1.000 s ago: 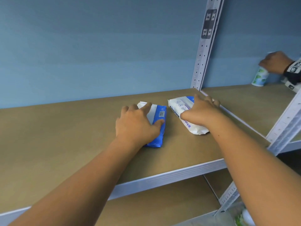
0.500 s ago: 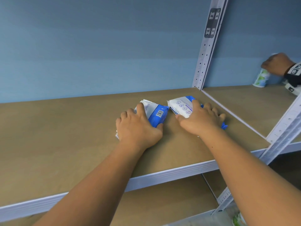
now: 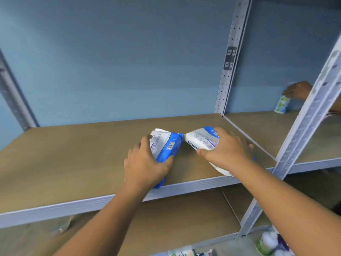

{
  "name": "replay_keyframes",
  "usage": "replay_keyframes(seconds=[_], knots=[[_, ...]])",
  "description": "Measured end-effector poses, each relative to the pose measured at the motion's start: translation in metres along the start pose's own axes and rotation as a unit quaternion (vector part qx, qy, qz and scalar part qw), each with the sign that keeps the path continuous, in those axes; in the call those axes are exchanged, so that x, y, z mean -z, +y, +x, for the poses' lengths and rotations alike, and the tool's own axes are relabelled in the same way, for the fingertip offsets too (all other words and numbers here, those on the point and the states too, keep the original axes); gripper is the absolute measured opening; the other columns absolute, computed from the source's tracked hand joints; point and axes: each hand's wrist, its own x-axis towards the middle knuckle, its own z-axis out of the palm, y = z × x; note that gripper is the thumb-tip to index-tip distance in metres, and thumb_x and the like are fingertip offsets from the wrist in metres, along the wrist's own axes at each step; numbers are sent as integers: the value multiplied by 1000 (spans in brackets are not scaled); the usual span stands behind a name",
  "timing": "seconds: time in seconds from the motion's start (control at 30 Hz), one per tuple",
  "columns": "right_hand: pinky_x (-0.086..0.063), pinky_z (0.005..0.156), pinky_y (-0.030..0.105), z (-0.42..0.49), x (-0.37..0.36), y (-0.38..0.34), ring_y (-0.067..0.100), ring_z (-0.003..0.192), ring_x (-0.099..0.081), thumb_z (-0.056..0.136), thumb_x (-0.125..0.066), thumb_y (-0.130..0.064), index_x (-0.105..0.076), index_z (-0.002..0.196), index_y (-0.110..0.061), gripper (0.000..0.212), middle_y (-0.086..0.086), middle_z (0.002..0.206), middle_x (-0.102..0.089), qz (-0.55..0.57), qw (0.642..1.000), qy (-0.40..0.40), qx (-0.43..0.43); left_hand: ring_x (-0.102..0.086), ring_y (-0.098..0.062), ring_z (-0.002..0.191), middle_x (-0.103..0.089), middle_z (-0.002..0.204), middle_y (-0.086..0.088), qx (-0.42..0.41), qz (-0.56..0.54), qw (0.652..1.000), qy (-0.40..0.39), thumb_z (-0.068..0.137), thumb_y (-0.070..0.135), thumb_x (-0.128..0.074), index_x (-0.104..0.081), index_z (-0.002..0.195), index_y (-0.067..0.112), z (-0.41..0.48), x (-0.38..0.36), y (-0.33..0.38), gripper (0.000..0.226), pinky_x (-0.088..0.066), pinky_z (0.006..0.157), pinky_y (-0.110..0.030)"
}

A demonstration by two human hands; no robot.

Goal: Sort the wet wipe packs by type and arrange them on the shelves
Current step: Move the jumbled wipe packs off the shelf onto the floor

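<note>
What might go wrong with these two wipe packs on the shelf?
The left hand grips the left wet wipe pack with its near end at the shelf lip; released, it may slide off. The right hand holds the right wet wipe pack near that edge. Their far corners nearly meet, so one may push the other.

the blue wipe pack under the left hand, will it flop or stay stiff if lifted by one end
Probably floppy: the left wipe pack shows a crumpled film end in the left hand. Its glossy wrapper likely slides on the shelf. Flat, like the right wipe pack in the right hand, so unlikely to roll.
</note>
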Motion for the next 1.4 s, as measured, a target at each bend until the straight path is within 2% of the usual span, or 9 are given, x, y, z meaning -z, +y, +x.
replay_keyframes(seconds=[0.17,0.4,0.53,0.67,0.77,0.83,1.0,1.2,1.4], knots=[[-50,92,45,-88,36,-3,27,111,-57,57,-64,-78,-45,129,-41,83,-3,122,-61,94,995,-6,20,-53,-25,101,-58,111,6,-19,-18,999,23,65,65,-66,-42,129,33,-67,58,-1,76,-48,90,-44],[-51,86,42,-230,16,11,27,110,-60,62,-60,-84,-46,129,-34,84,-1,121,-62,96,989,-98,57,-55,-22,103,-59,116,6,-5,7,1000,-10,69,69,-66,-42,130,33,-203,118,-54,75,-45,80,-36],[-50,85,38,-283,-20,14,28,117,-58,70,-61,-81,-40,140,-32,88,-2,133,-58,49,976,-203,57,-57,-22,106,-58,122,4,63,12,997,-53,73,68,-68,-40,132,32,-272,114,-103,74,-45,80,-34],[-47,89,34,-322,-65,19,27,120,-57,66,-59,-84,-40,141,-32,93,-1,135,-59,14,958,-287,11,-57,-25,111,-58,128,1,171,17,979,-113,74,71,-64,-39,136,31,-324,87,-149,78,-50,85,-38],[-50,95,40,-340,-99,25,27,123,-58,57,-54,-90,-36,146,-27,111,1,138,-57,4,939,-342,-23,-57,-25,114,-55,131,-4,201,39,962,-182,79,70,-62,-34,144,25,-345,66,-176,84,-50,89,-37],[-52,94,40,-346,-119,30,27,124,-58,61,-57,-88,-31,148,-23,112,2,139,-57,2,930,-365,-41,-58,-25,113,-54,129,-6,212,52,953,-208,81,70,-61,-33,145,23,-351,53,-187,85,-49,88,-35],[-52,91,40,-361,-157,36,29,127,-54,69,-59,-83,-22,155,-26,109,4,142,-50,-22,927,-369,-64,-50,-25,112,-49,122,-6,240,48,948,-204,82,65,-64,-38,141,19,-367,16,-203,79,-48,90,-34],[-50,95,40,-369,-193,33,27,125,-55,71,-56,-82,-29,151,-27,101,4,138,-54,-56,935,-351,-4,-42,-28,122,-44,131,-9,220,62,953,-200,82,58,-70,-43,138,17,-375,-19,-215,74,-43,98,-37],[-38,106,48,-372,-213,41,30,143,-26,85,-47,-73,-19,155,-29,87,5,161,-18,-110,929,-347,72,-37,-41,135,-36,148,-22,152,164,948,-228,81,71,-54,-41,143,17,-381,-37,-228,83,-38,111,-51]])
